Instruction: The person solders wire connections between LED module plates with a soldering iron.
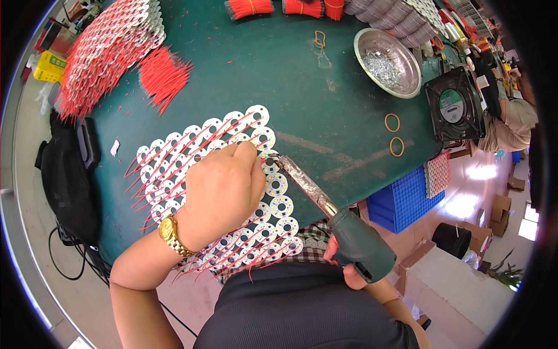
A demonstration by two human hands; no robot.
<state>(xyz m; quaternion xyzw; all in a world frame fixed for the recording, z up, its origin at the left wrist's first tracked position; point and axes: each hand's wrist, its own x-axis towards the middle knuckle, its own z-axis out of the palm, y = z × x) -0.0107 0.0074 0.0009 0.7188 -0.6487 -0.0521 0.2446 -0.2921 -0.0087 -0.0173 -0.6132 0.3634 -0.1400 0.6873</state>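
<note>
A panel of joined round white LED boards (276,185) lies across the table's near edge, with thin red wires (138,192) trailing to the left from many of its discs. My left hand (224,186), with a gold watch on the wrist, is closed in a pinch above the panel's right part. A bit of red wire shows at its fingertips, which are mostly hidden. Wrapped around the dark green handle of a soldering iron (363,244) is my right hand (353,276). The iron's metal tip meets a disc right beside my left fingertips.
A tall stack of wired boards (110,52) and loose red wires (164,75) stand at the far left. A metal bowl of scraps (387,63), rubber bands (396,146) and a black fan (454,106) are at right. A blue crate (401,200) sits beyond the table edge.
</note>
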